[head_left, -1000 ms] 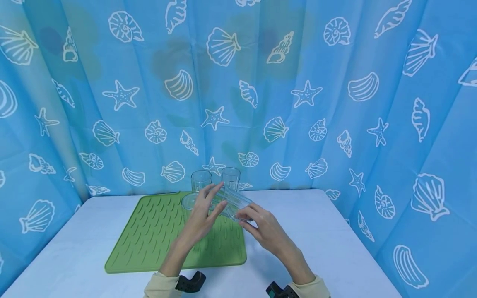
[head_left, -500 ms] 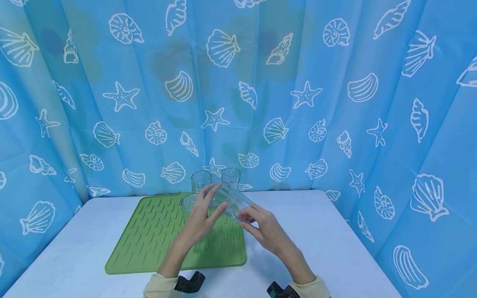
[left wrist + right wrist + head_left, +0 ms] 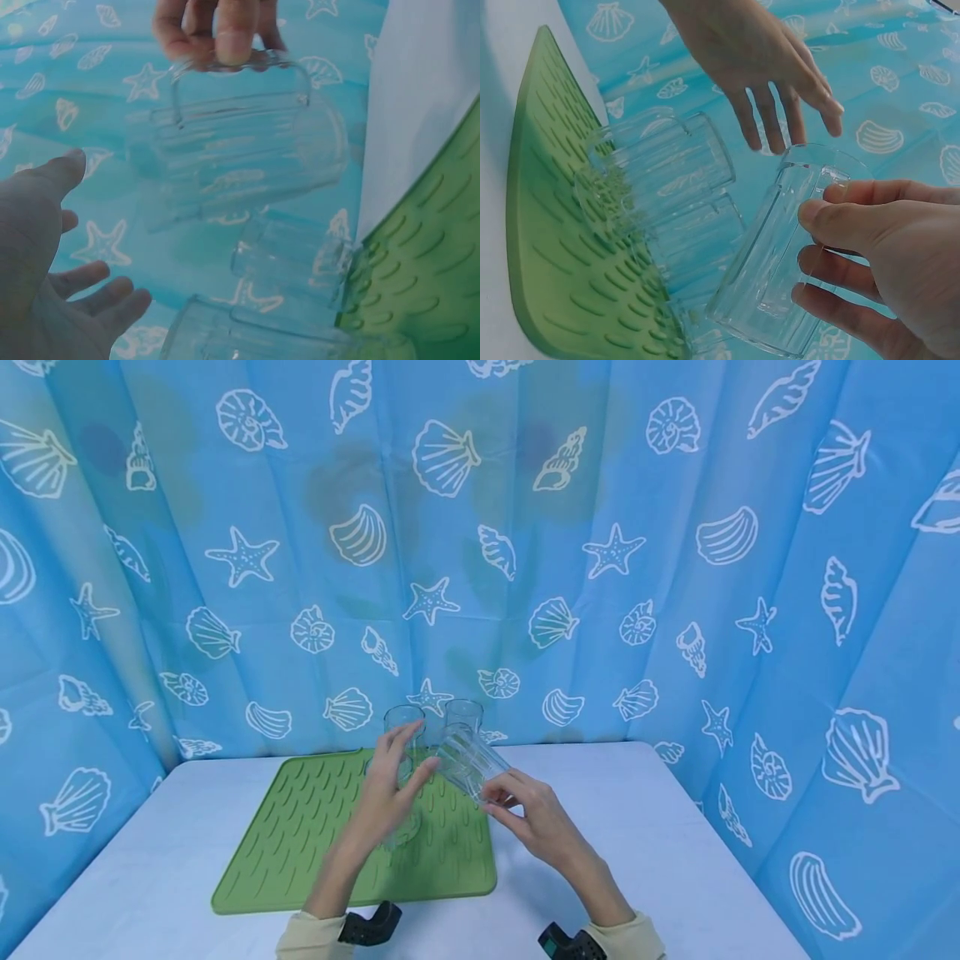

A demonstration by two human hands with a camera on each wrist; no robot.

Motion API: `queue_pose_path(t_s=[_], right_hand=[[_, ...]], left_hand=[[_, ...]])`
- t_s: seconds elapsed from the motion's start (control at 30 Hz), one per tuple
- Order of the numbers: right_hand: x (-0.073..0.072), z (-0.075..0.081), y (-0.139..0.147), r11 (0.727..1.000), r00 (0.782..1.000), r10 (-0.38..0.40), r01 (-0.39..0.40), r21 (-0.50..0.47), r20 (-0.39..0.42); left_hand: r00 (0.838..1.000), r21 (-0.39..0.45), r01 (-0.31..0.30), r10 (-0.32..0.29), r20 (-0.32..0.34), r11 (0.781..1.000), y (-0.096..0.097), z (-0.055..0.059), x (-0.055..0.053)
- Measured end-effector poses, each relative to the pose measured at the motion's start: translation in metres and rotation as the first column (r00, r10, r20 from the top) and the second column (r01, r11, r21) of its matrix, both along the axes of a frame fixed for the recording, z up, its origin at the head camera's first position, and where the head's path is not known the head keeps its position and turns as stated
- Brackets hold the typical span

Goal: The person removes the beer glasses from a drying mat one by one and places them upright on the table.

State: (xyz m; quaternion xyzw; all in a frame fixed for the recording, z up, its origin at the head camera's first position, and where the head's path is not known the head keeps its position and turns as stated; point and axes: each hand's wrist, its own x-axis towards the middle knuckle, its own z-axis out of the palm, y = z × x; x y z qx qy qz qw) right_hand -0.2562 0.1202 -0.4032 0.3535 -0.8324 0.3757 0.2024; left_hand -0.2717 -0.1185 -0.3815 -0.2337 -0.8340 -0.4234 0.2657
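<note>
A clear glass mug [image 3: 471, 762] hangs tilted above the right part of the green drying mat [image 3: 300, 843]. My right hand [image 3: 536, 818] grips it by the handle, thumb and fingers curled round it in the right wrist view. My left hand [image 3: 382, 797] is apart from the mug, just left of its mouth, with fingers spread and nothing held. Upright on the mat's far side are other glass mugs: one [image 3: 405, 717] behind my left hand, another [image 3: 463, 712] behind the held mug. A further glass near my left hand is partly hidden by it.
The mat lies on a white-covered table [image 3: 615, 827], whose bare cloth shows to the right and in front. A blue shell-print curtain [image 3: 585, 527] hangs behind and along both sides. The standing mugs are close together near the curtain.
My left hand has drawn away to the left and slightly down from the held mug. The mug has turned a little in my right hand, which stays nearly in place.
</note>
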Motion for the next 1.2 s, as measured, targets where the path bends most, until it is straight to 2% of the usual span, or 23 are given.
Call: queue_pose_path(t_s=[0.2,0.37,0.57,0.67,0.8,0.9,1.03,1.2], right_hand=[[-0.007,-0.007,0.003,1.000,1.000,-0.014,0.014,-0.021,0.011],[-0.012,-0.012,0.005,0.999,0.999,-0.019,0.020,-0.026,0.036],[-0.015,-0.019,0.008,0.998,0.999,-0.028,0.030,-0.055,0.033],[-0.017,-0.023,0.011,0.997,0.999,-0.041,0.043,-0.067,0.034],[-0.020,-0.027,0.014,0.995,0.996,-0.057,0.063,-0.083,0.071],[-0.022,-0.030,0.016,0.992,0.993,-0.063,0.073,-0.098,0.102],[-0.025,-0.032,0.019,0.990,0.988,-0.059,0.076,-0.117,0.144],[-0.029,-0.036,0.021,0.986,0.979,-0.054,0.084,-0.146,0.195]], left_hand=[[0.999,-0.012,-0.032,0.032,-0.003,0.999,-0.008,0.003,0.000],[0.999,-0.028,-0.032,0.032,-0.003,0.999,-0.014,0.001,-0.001],[0.999,-0.049,-0.048,0.048,0.004,0.998,-0.027,-0.005,0.001],[0.997,-0.076,-0.078,0.078,-0.007,0.994,-0.036,-0.010,0.002],[0.991,-0.123,-0.132,0.129,-0.033,0.984,-0.050,-0.018,0.004],[0.987,-0.165,-0.159,0.157,-0.027,0.973,-0.060,-0.024,0.007],[0.981,-0.234,-0.182,0.193,0.025,0.955,-0.072,-0.031,0.013],[0.964,-0.326,-0.169,0.225,0.141,0.930,-0.087,-0.039,0.020]])
